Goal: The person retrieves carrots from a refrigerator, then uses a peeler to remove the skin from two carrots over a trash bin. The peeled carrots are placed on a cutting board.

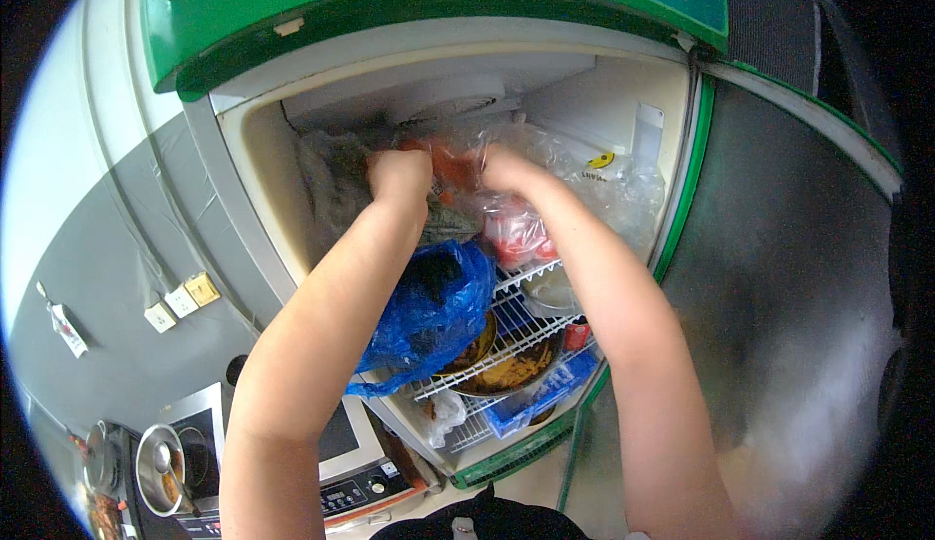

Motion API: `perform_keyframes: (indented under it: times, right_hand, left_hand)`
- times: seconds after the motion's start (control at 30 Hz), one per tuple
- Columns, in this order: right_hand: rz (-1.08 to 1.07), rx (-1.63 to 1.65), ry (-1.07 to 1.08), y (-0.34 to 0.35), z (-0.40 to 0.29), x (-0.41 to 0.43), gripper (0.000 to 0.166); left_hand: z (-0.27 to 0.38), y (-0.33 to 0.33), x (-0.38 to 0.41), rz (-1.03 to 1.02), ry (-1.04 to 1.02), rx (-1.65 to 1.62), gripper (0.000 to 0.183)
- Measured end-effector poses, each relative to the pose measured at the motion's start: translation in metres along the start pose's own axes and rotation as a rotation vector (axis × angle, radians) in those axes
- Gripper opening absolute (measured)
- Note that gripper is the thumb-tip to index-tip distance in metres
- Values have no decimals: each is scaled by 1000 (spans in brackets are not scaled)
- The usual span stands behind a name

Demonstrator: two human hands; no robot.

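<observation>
Both my hands reach into the top of an open upright refrigerator [628, 94]. My left hand [402, 173] is curled at the left side of a clear plastic bag [529, 142], and my right hand [504, 169] grips its right side. Something orange-red [454, 160] shows between them, partly behind the film. My fingertips are mostly hidden. Below, a blue plastic bag [438, 299] hangs over the shelf front beside my left forearm. Red-and-white packed items [517, 237] lie in clear film beneath my right hand.
White wire shelves [522, 343] hold a pan of brownish food [511, 372], a clear-covered bowl [548, 288] and a blue box [540, 397]. The refrigerator door [774, 284] stands open at right. At lower left, a steel pot with a ladle [162, 467] sits by an induction cooker [354, 492].
</observation>
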State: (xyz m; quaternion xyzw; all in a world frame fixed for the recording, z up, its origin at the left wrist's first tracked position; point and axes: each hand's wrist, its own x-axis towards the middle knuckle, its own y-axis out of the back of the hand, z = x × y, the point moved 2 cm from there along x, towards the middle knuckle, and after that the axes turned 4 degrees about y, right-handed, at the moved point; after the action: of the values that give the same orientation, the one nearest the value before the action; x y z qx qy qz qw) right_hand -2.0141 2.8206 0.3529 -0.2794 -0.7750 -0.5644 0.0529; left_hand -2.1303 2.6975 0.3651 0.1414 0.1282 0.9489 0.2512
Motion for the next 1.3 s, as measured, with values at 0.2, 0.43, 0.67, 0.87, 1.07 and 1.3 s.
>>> perform_keyframes:
  times: [0.2, 0.43, 0.67, 0.87, 1.07, 1.3]
  right_hand:
    - [-181, -186, 27, -2, -48, 2, 33]
    - [72, -176, -135, -55, 38, 56, 30]
    - [-264, -292, -85, -45, 35, 43, 27]
    - [-147, 273, -413, -38, 20, 32, 30]
    - [-165, 467, -323, -51, 40, 41, 26]
    - [-165, 587, -180, -67, 66, 55, 25]
  left_hand:
    - [-31, 2, 43, -34, -115, -18, 13]
    - [-15, -12, 23, -19, -91, -17, 17]
    - [9, 11, -34, -90, -29, 263, 29]
    - [14, 13, -44, -21, -70, 247, 32]
    - [15, 12, -47, -33, -94, 251, 33]
    - [15, 1, -35, -73, -130, 388, 34]
